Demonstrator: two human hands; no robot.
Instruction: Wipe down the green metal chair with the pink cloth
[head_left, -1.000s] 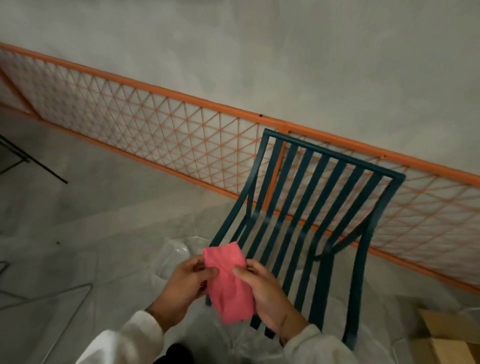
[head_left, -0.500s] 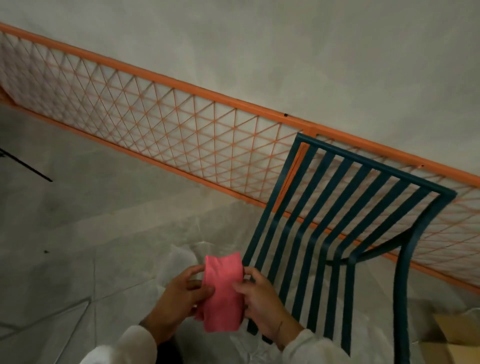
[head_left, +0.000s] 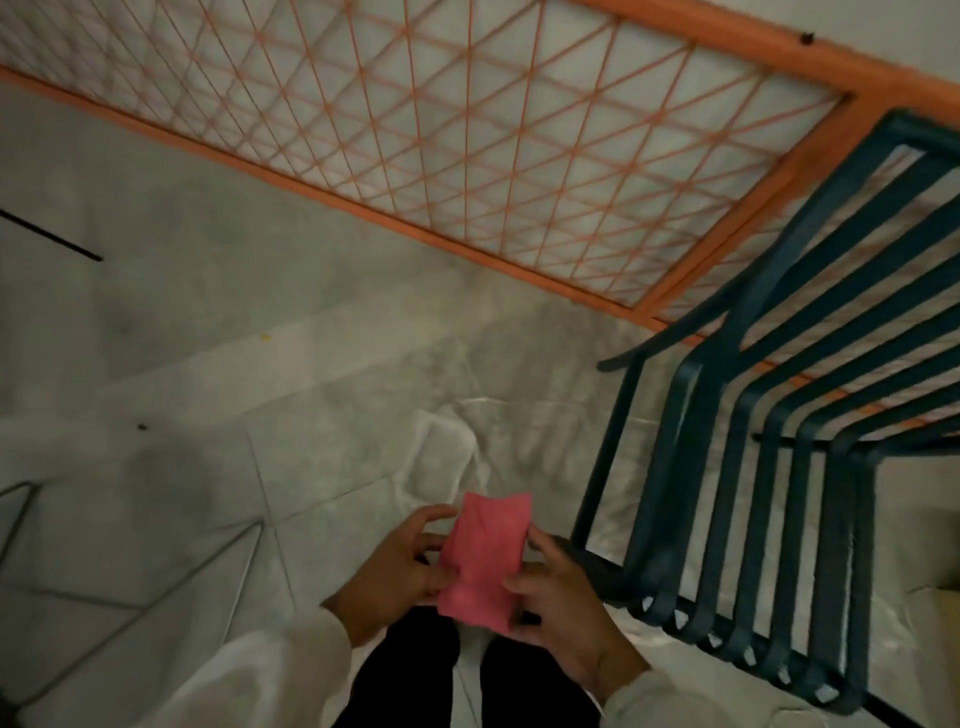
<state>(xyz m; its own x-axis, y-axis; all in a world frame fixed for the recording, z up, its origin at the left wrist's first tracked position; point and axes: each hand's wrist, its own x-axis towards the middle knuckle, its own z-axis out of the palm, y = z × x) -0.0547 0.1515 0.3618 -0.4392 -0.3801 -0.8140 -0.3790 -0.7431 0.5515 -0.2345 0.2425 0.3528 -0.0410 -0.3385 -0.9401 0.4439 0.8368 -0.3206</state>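
Just left of the green metal chair, both hands, left and right, pinch the folded pink cloth between them, clear of the frame, so wiping looks not yet begun

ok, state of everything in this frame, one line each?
cloth: folded, held off the chair between both hands.
left hand: gripping the cloth's left edge.
right hand: gripping the cloth's right edge.
chair: upright on the floor, untouched, nothing on the seat.
plastic sheet: crumpled on the floor by the chair.
fence: standing along the wall.
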